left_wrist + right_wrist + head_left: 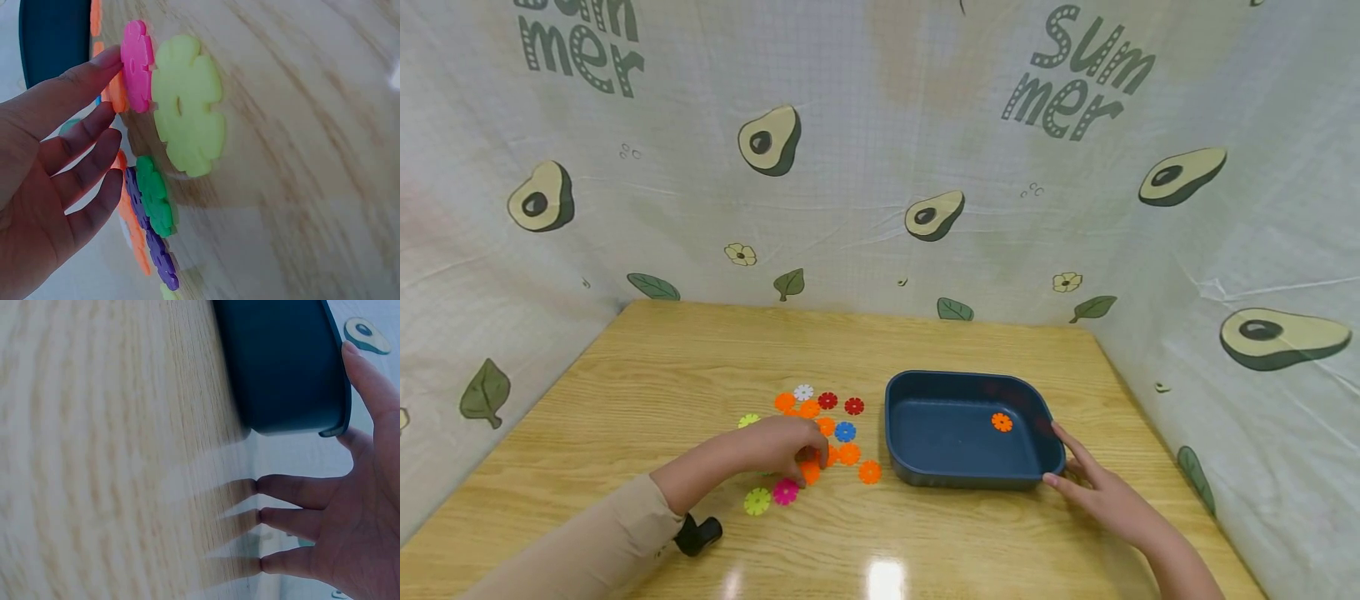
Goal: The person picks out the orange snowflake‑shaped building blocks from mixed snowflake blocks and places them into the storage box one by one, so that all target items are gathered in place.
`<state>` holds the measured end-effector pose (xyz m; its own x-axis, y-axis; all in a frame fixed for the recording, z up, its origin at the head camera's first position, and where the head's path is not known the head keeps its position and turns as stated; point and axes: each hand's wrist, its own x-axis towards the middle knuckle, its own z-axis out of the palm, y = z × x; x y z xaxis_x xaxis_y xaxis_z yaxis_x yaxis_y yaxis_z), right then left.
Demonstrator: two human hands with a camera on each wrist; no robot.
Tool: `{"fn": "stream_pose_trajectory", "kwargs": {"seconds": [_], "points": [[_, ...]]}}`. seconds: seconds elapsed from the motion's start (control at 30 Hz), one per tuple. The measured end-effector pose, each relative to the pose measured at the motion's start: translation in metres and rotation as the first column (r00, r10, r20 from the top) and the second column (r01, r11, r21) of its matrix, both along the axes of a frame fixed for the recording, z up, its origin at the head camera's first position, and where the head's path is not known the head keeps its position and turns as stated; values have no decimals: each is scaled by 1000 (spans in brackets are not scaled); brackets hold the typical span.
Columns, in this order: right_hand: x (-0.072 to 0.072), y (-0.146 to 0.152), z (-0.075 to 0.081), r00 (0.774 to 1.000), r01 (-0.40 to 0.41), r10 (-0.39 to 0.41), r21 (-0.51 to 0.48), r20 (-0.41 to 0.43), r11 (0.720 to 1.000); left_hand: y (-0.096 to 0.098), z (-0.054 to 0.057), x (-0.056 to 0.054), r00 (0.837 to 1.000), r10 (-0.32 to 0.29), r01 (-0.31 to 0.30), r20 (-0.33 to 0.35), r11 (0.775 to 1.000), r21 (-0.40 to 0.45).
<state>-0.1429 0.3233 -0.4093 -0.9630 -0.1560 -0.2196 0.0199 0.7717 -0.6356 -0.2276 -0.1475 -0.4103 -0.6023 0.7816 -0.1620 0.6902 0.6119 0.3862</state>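
L hand at flower discs [848,454], R hand at bin

Thumb & fingers of L hand [782,444] are held apart by an orange disc [810,472]; whether it's touched can't be told. Bin [940,437], at right, is touched at its near-right rim by thumb & index of R hand [1097,496], fingers spread. 1 lone orange disc [1002,422] is held in bin; others are scattered left of it on table [970,542], incl. 2 red discs [853,406] at far side.

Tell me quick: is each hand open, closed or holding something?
Left hand: at an orange piece; whether it grips can't be told.
Right hand: open, touching the box.
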Motion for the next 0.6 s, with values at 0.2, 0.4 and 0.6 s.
{"fn": "stream_pose_trajectory", "kwargs": {"seconds": [0.2,0.4,0.6], "points": [[1,-1,-2,1000,-2,2,-20,-9,1000,-2,-3,1,999,4,-4,41,1000,22],[0,-1,-2,1000,-1,1,-9,-11,1000,-2,-2,0,999,-25,24,37,999,37],[0,0,-1,1000,1,-1,-2,-11,1000,-2,-2,0,999,-25,24,28,999,45]]}}
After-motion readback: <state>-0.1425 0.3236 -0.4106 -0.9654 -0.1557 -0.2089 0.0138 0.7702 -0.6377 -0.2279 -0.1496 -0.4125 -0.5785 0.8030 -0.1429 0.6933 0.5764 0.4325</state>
